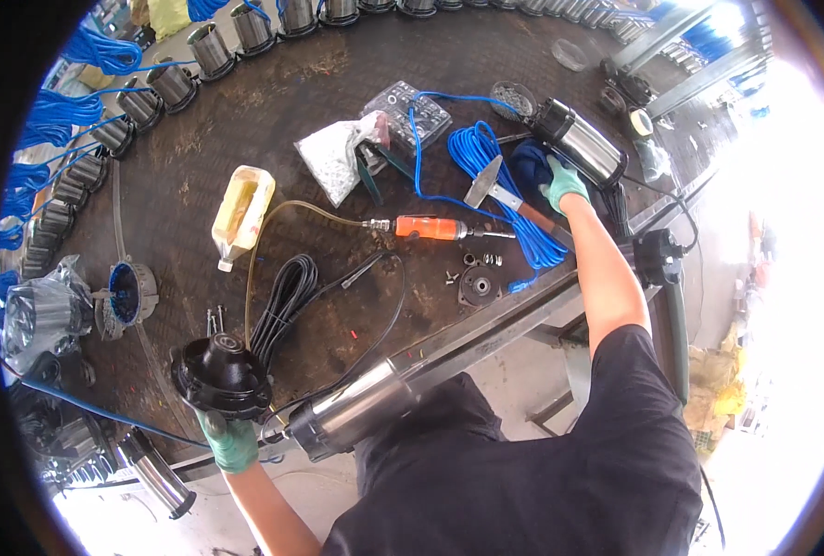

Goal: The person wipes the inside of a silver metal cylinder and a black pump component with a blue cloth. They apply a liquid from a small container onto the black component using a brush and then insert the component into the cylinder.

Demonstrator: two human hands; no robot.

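Note:
My left hand (229,443), in a green glove, grips a black round pump cap (219,373) at the near edge of the dark workbench (282,120). A steel pump body (356,412) lies on its side right beside that cap. My right hand (562,183), also gloved, reaches far across and rests on a dark blue cloth (530,163) against a steel cylinder (581,144) with a blue cable coil (486,157). A hammer (500,193) lies just left of that hand.
An orange power screwdriver (426,227), a yellowish oil bottle (242,213) with a hose, a black cable bundle (287,296), a bag of white parts (338,153), a small black disc (479,284) and screws lie mid-bench. Steel cylinders (213,46) with blue cables line the far rim.

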